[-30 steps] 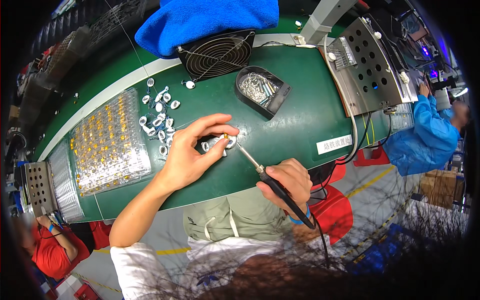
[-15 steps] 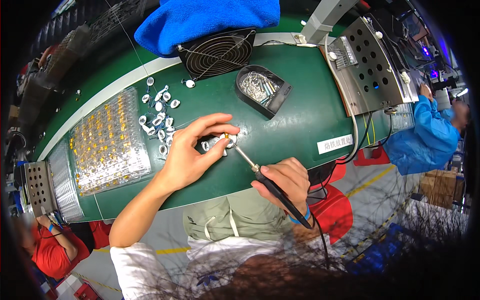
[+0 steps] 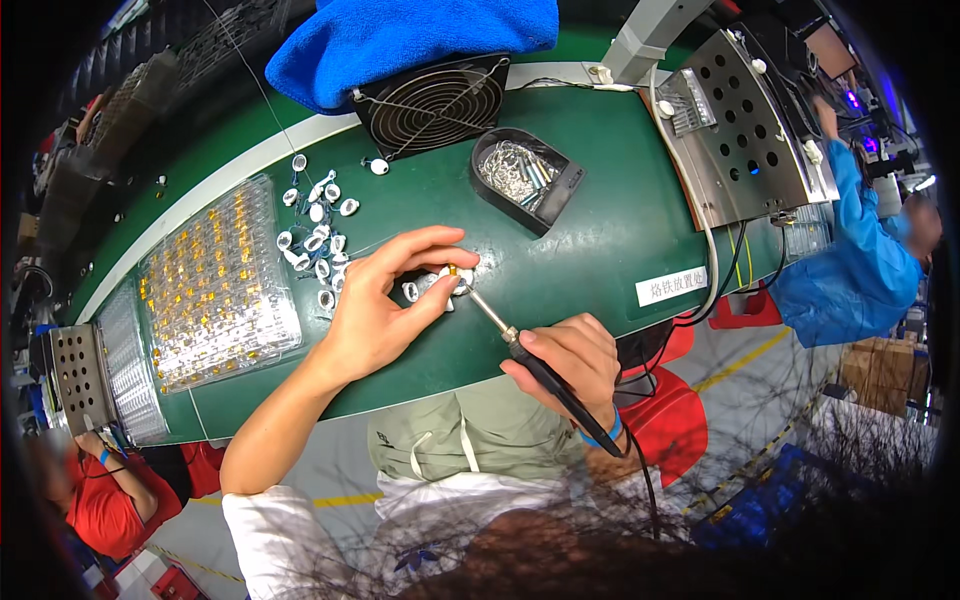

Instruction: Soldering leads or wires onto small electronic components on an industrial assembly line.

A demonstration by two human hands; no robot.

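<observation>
My left hand [image 3: 382, 305] pinches a small white round part [image 3: 464, 274] with an orange piece on it, close above the green bench. My right hand [image 3: 578, 362] is closed around the black handle of a soldering iron [image 3: 548, 376]. The iron's metal tip points up and left and reaches the small part; whether it touches cannot be made out. Beneath my left fingers another whitish piece [image 3: 412, 291] is partly hidden. Beyond that hand lies a loose group of small white round parts with thin dark wires [image 3: 316, 213].
Clear plastic trays [image 3: 285, 320] with orange pieces lie at left. A black fan [image 3: 435, 108] under a blue towel [image 3: 420, 45] stands at the back, near a black bin [image 3: 545, 215] of small metal parts. At right are a perforated metal box [image 3: 735, 180] and a co-worker in blue [image 3: 850, 270].
My hands, the soldering iron and the small part stay nearly where they were. At the far right, the co-worker in blue has raised an arm.
</observation>
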